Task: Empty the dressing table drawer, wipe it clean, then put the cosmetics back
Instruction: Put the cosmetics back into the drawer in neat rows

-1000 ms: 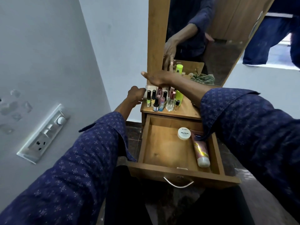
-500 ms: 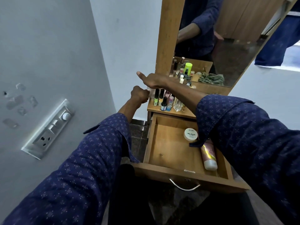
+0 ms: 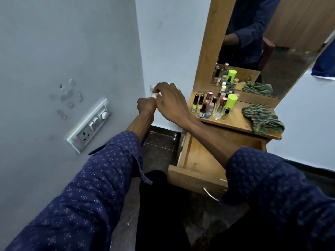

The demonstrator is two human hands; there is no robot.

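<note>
Both hands now off the table's left edge, left hand (image 3: 146, 105) fisted, right hand (image 3: 170, 102) pinching a small white item (image 3: 154, 95), drawer (image 3: 197, 160) pulled open under the tabletop, bottles (image 3: 212, 105) clustered at its back-left corner, green cloth (image 3: 262, 121) right edge

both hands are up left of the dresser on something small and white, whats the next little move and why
Probably set the small white thing down beside the bottles on the dresser top: both hands hold it clear of the open drawer, which still needs wiping with the cloth.
</note>
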